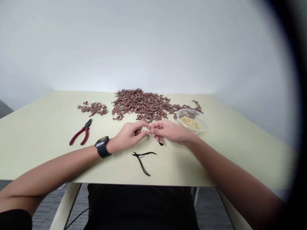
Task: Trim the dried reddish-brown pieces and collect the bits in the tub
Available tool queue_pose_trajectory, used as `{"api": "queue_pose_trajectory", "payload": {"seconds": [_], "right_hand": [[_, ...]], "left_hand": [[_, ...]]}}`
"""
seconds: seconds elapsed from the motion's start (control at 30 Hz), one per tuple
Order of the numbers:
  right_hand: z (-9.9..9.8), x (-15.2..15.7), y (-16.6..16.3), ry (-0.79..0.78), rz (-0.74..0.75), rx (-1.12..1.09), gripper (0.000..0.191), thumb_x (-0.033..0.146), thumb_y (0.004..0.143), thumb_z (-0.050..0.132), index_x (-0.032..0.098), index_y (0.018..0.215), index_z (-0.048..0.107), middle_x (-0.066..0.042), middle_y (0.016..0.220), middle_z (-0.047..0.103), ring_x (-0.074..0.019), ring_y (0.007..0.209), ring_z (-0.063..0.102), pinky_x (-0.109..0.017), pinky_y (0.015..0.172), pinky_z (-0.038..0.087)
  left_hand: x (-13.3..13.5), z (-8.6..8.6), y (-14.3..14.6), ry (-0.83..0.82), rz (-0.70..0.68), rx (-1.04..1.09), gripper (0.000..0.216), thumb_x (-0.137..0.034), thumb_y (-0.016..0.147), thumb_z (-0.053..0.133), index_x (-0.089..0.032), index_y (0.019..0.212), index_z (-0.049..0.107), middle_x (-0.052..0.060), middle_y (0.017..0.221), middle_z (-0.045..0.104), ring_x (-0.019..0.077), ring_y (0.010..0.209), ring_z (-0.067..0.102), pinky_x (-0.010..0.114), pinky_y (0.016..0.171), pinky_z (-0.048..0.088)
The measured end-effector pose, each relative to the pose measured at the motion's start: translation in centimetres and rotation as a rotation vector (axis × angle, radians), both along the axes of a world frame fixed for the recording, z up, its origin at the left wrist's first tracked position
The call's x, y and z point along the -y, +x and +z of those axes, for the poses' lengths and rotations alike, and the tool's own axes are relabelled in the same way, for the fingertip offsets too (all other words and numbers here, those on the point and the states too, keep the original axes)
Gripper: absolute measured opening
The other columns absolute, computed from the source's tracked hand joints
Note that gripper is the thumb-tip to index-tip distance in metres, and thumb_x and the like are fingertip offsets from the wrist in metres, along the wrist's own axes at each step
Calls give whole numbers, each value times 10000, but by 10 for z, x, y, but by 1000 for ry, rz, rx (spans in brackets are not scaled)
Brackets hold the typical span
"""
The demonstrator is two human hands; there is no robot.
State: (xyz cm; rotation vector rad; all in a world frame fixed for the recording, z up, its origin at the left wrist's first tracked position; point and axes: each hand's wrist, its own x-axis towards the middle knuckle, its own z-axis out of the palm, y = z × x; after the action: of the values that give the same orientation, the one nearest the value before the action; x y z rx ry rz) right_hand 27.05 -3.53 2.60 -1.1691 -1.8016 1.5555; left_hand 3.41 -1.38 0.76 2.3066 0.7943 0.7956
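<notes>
My left hand (130, 134) and my right hand (168, 131) meet fingertip to fingertip above the middle of the pale table (35, 127). Both pinch a small brown piece (141, 131) between them, and it is mostly hidden by the fingers. A dark tool tip (160, 143) pokes out under my right hand. A black watch (102, 147) sits on my left wrist. Just behind the hands lies a large heap of brown husk-like pieces (144, 103).
Black nippers (143, 158) lie in front of the hands near the table's front edge. Red-handled pliers (81, 132) rest to the left. A smaller brown pile (94, 108) lies at back left. A clear plastic bowl (201, 126) with pale seeds stands right of my right hand.
</notes>
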Motion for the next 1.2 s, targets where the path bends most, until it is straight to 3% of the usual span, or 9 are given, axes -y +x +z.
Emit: {"api": "queue_pose_trajectory", "payload": {"seconds": [0.17, 0.37, 0.53, 0.7, 0.87, 1.0, 1.13, 1.2], "right_hand": [[-8, 0, -4, -13, 15, -10, 373, 545, 925, 689, 178, 881, 634, 11, 700, 589, -106, 578, 532, -256, 550, 443], [-15, -3, -4, -32, 11, -35, 318, 488, 931, 688, 173, 915, 647, 0, 749, 603, -110, 612, 553, -252, 552, 459], [-14, -3, -6, 24, 31, -18, 310, 492, 959, 638, 182, 980, 652, -45, 904, 692, -119, 653, 605, -257, 550, 486], [-9, 0, -11, 73, -78, 56, 199, 376, 939, 644, 186, 885, 620, -17, 798, 677, -91, 551, 535, -241, 500, 443], [-6, 1, -11, 110, -96, 49, 164, 351, 917, 649, 193, 883, 622, -9, 781, 668, -97, 561, 546, -233, 485, 449], [-10, 0, -11, 134, -137, 30, 137, 323, 904, 639, 191, 865, 636, -12, 760, 656, -105, 582, 551, -224, 475, 439], [-16, -2, -11, 243, -243, 34, 154, 343, 905, 637, 198, 858, 655, -19, 760, 653, -116, 605, 562, -218, 474, 445], [-19, -3, -11, 297, -259, 67, 169, 366, 905, 646, 205, 862, 673, -12, 743, 650, -117, 587, 565, -222, 469, 451]], "left_hand": [[-2, -7, -3, 123, -4, -12, 236, -412, 1010, 562, -234, 1074, 704, 22, 801, 712, 114, 561, 498, 258, 568, 382], [0, -7, -4, 187, -24, -50, 206, -361, 1022, 540, -224, 1069, 687, 1, 761, 705, 94, 524, 474, 242, 559, 375], [0, -6, -4, 268, -29, -99, 182, -321, 1034, 508, -219, 1037, 658, 2, 766, 706, 95, 535, 526, 241, 563, 370], [-2, -11, -4, 398, -4, -155, 190, -309, 1052, 476, -214, 1056, 641, 9, 735, 691, 109, 551, 555, 249, 570, 366], [-2, -12, -5, 376, -4, -160, 198, -299, 1050, 481, -199, 1076, 651, 4, 752, 684, 97, 566, 540, 232, 584, 361], [-2, -8, -1, 202, 44, -123, 213, -345, 1033, 513, -194, 1070, 658, -15, 717, 653, 93, 558, 496, 222, 579, 343], [-8, -7, 4, -183, 141, 55, 342, -466, 1004, 535, -177, 826, 572, -14, 689, 593, 104, 588, 470, 225, 570, 352], [-13, -10, 5, -398, 143, 141, 329, -429, 998, 509, -185, 778, 514, -33, 619, 488, 103, 546, 416, 232, 534, 334]]}}
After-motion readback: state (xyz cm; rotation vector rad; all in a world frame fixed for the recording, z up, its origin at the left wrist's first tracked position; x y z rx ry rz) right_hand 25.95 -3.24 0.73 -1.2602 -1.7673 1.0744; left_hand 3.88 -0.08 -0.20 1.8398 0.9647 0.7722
